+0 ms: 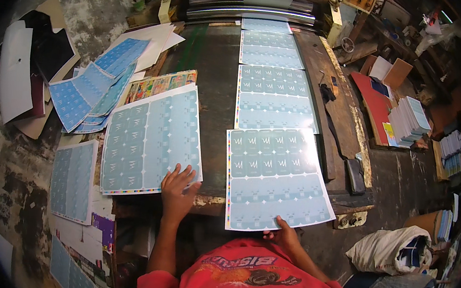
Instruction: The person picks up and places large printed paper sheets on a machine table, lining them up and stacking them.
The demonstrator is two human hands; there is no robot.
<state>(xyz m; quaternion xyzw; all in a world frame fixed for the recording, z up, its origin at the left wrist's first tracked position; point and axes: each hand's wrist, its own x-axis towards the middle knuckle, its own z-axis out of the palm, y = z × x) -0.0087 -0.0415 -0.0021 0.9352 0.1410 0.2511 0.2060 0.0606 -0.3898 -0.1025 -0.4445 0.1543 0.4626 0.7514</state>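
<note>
My right hand pinches the near edge of a printed sheet, thumb on top and fingers below. This pale blue-green sheet, covered in rows of repeated card-like panels, reaches past the table's front edge. My left hand lies with fingers spread on the near right corner of a stack of similar printed sheets. Beyond the held sheet, more printed sheets run in an overlapping line up to the rollers at the far end of the machine table.
Loose blue sheets are piled at the left, with another stack lower down. A dark strap with a pouch lies along the table's right side. Farther right are bundled booklets and a white sack.
</note>
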